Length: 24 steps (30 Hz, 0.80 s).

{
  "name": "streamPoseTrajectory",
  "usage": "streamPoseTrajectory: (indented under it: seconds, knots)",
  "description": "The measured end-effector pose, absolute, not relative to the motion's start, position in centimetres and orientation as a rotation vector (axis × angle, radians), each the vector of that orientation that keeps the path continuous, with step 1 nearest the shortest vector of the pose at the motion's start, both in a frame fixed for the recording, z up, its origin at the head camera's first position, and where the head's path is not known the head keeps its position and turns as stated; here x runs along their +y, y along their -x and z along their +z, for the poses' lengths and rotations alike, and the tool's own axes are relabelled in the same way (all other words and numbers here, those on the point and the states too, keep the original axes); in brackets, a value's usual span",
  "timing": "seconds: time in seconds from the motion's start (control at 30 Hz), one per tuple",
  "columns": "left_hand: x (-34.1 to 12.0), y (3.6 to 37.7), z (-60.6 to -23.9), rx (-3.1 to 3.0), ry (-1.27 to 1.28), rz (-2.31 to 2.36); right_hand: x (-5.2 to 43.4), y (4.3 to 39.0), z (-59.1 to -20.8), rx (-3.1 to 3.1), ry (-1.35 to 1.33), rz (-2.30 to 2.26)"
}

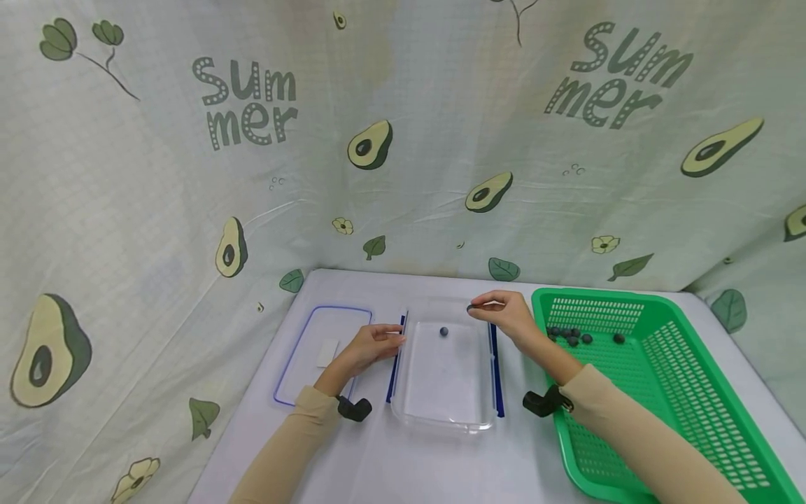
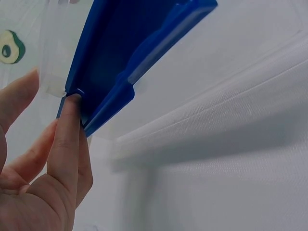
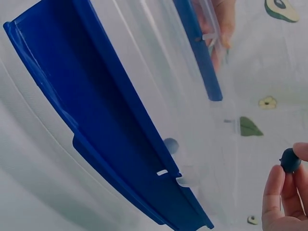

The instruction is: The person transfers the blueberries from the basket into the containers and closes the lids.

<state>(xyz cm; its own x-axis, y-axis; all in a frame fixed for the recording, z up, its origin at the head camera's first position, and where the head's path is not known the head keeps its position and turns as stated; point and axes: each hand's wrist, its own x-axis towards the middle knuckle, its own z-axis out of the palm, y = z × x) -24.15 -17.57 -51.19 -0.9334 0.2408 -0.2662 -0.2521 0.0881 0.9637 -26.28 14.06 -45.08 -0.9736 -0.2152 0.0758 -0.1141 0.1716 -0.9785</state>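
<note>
My right hand (image 1: 506,316) pinches a blueberry (image 3: 289,160) between thumb and fingertips, above the far right end of a clear plastic container (image 1: 443,424). Inside the container, toward its far end, lies another blueberry (image 1: 443,332). Blue side latches hang folded out along both long sides, the left latch (image 2: 103,62) and the right latch (image 3: 91,96). My left hand (image 1: 371,346) rests at the container's left side. Its fairly straight fingers touch the left latch near the hinge, and the thumb stands apart from them.
A green basket (image 1: 569,448) stands on the right, with several blueberries (image 1: 573,334) at its far left. Flat on the left lies a clear lid (image 1: 296,355) with a blue edge and a white label. A printed curtain (image 1: 415,91) hangs behind the white table (image 1: 378,476).
</note>
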Motion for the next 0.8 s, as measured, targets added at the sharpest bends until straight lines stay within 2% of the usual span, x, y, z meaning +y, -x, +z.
streamPoseTrajectory:
  seconds: [0.8]
  knots:
    - [-17.42, 24.13, -50.96, 2.013, 0.030, 1.916, 14.05, 26.21, -45.91, 2.434, 0.305, -1.819]
